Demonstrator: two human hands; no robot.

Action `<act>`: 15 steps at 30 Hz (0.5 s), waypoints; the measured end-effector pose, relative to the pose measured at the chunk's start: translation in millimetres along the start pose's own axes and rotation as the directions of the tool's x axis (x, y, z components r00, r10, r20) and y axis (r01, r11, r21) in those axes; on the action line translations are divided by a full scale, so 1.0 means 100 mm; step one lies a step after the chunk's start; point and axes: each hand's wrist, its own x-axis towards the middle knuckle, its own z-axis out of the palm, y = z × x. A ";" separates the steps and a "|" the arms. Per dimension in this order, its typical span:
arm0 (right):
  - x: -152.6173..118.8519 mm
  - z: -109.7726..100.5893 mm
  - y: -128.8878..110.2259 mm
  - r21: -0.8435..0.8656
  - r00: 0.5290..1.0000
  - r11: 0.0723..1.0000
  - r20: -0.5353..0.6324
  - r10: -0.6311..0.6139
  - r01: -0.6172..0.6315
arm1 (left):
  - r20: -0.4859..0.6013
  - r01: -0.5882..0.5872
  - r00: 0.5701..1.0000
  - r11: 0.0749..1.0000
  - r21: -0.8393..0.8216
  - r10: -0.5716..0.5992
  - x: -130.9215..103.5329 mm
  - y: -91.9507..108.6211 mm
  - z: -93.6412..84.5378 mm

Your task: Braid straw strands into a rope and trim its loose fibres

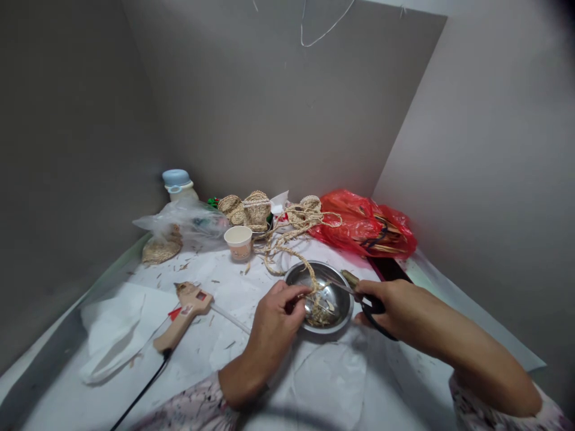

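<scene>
A braided straw cord (pixel 309 268) comes down from the pile at the back and ends over a metal bowl (pixel 294 276). My left hand (pixel 281 314) pinches the cord near its end, at the bowl's left rim. My right hand (pixel 389 305) grips a pair of scissors with black handles (pixel 374 306), their blades reaching over the bowl towards the cord. Whether the blades touch the cord I cannot tell. Straw scraps (pixel 320 316) lie in the bottom of the bowl.
A glue gun (pixel 186 317) with its cable lies at left, beside crumpled white paper (pixel 114 335). Behind stand a paper cup (pixel 238 244), coiled braids (pixel 257 212), a clear plastic bag (pixel 179 214) and a blue-lidded bottle (pixel 176 179). A red plastic bag (pixel 354 221) sits back right.
</scene>
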 end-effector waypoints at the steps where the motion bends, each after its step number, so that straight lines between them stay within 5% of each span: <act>1: 0.00 -0.01 0.02 0.001 1.000 1.000 0.004 0.008 -0.008 | -0.006 0.000 1.000 1.000 -0.005 0.000 0.00 0.00 0.00; 7: -0.02 0.00 0.13 0.052 0.998 0.998 0.050 -0.028 0.025 | -0.040 -0.006 0.999 1.000 -0.024 0.005 -0.01 -0.01 0.00; 15: -0.03 -0.01 -0.01 0.070 0.995 0.995 0.061 -0.080 0.076 | -0.031 -0.011 0.999 1.000 -0.007 0.011 -0.02 0.02 0.00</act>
